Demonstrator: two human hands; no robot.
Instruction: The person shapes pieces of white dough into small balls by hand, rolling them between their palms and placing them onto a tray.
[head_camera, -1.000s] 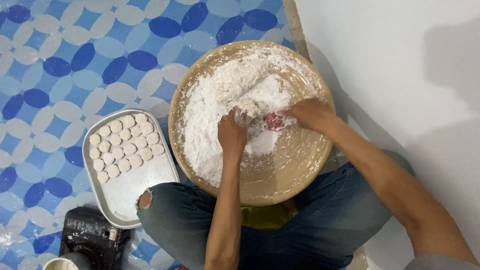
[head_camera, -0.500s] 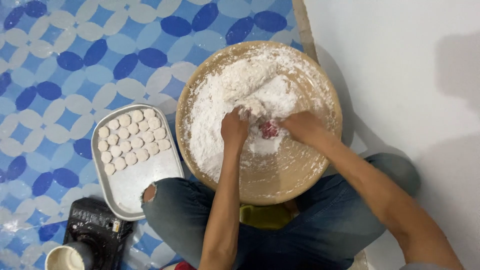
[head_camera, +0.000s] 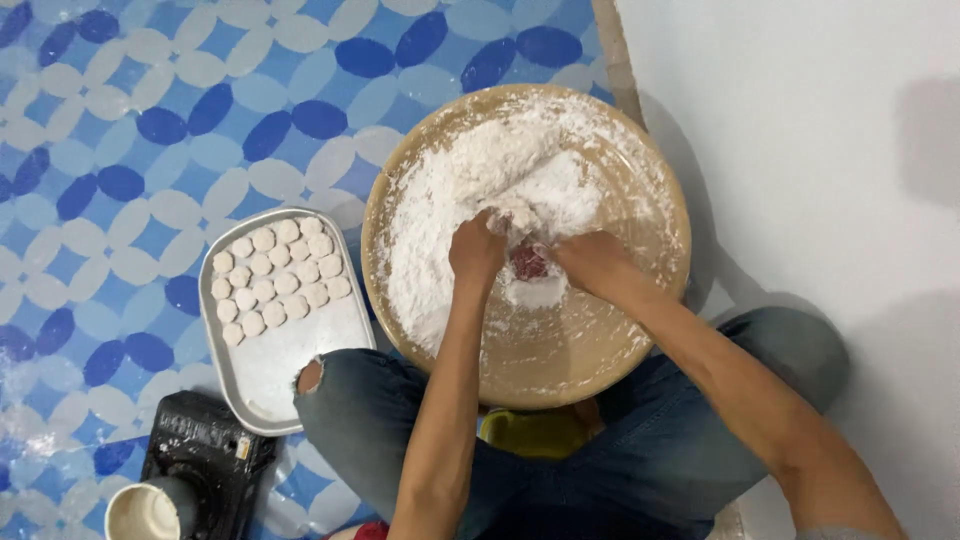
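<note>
A large round wooden tray (head_camera: 630, 330) rests on my lap, heaped with white flour (head_camera: 470, 185). My left hand (head_camera: 476, 250) and my right hand (head_camera: 590, 258) meet at the middle of the tray, fingers dusted white. Between them sits a small dark red piece (head_camera: 529, 262) on a white dough patch, and both hands touch it. Whether the fingers pinch it or only press beside it is hard to tell.
A metal tray (head_camera: 290, 370) to the left holds several round white floured pieces (head_camera: 278, 275) in rows. A black device (head_camera: 205, 450) and a white cup (head_camera: 145, 512) sit at bottom left on the blue patterned floor. A white wall runs along the right.
Both hands have stayed at the tray's middle around the red piece, with my right hand drawing in a little closer to it. The camera view has shifted slightly.
</note>
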